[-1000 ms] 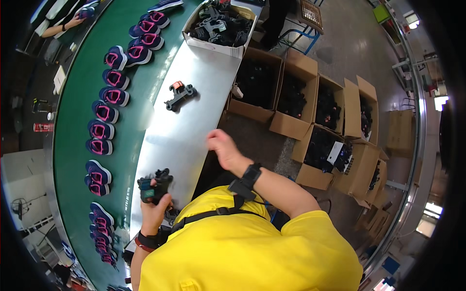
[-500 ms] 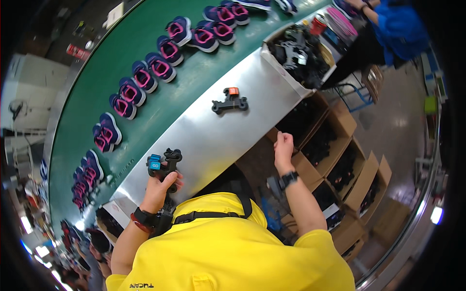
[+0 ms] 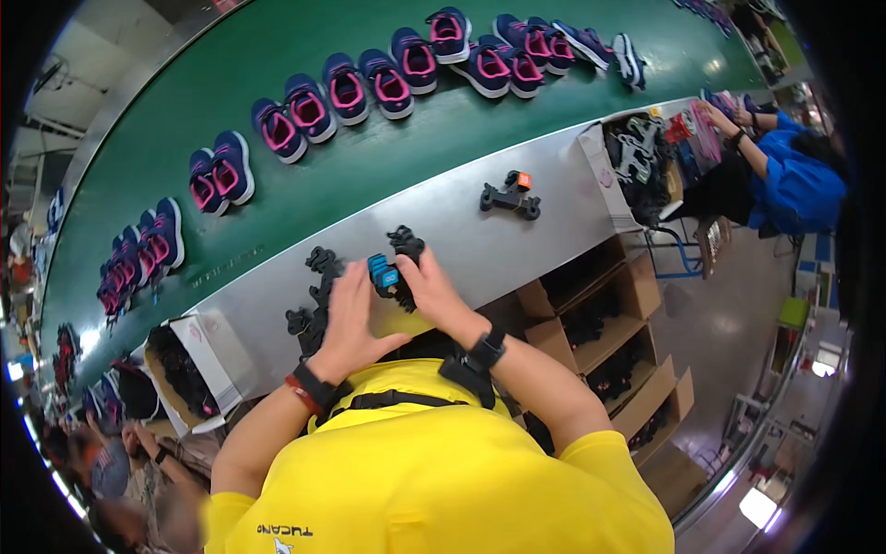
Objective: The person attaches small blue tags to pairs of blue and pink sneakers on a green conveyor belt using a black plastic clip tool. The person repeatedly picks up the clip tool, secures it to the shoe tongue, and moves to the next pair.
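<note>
Black plastic bracket with blue block (image 3: 387, 275) gripped by right hand (image 3: 437, 297); left hand (image 3: 349, 323) held open. Black brackets at left (image 3: 319, 294) could be knocked if brushed by it.

Here's the long green worktop (image 3: 305, 194) sweeping right across, carrying a ragged line of navy shoes (image 3: 345, 90) with pink linings, bunched tight at the left, most sitting with their openings up, one toward the right tipped on its side! Alongside runs the silvery metal bench (image 3: 568, 198), and there's a black plastic piece (image 3: 509, 201) with an orange tag lying out on its own, more black pieces (image 3: 316, 309) gathered further left, a white box (image 3: 606, 175) of dark parts at each end. Down on the grey floor (image 3: 729, 309), open cardboard boxes (image 3: 643, 282) stand beside the bench.
</note>
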The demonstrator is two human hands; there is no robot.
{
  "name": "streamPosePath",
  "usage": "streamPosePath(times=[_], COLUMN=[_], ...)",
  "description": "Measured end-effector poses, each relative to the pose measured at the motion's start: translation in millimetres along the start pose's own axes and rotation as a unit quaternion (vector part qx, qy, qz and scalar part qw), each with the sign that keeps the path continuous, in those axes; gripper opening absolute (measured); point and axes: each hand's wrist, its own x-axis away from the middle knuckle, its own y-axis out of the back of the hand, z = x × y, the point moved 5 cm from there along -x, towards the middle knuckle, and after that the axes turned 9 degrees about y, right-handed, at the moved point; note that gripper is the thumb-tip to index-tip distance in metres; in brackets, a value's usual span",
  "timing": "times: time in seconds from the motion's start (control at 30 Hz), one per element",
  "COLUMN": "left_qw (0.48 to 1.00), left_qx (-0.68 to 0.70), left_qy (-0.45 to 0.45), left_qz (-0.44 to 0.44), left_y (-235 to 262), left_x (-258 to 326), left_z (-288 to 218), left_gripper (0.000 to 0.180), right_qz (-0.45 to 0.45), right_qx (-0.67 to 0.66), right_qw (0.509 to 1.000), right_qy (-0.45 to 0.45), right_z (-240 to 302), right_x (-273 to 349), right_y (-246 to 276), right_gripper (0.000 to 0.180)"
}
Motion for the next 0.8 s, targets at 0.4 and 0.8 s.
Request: streamPosePath(times=[0.4, 0.8], left_qw=[0.962, 0.966], left_qx=[-0.271, -0.256], left_qy=[-0.022, -0.013], left_qz=[0.007, 0.011], left_y=[-12, 24], left_x=[38, 36], left_z=[101, 138], left_gripper=[0.061, 0.055], right_qz=[0.119, -0.168], right_qx=[0.572, 0.587], right_qw=[0.798, 0.722], right_qy=[0.145, 0.324], right_z=[-19, 35], right_x=[-64, -47], right_y=[-7, 108], right_gripper=[0.045, 0.053])
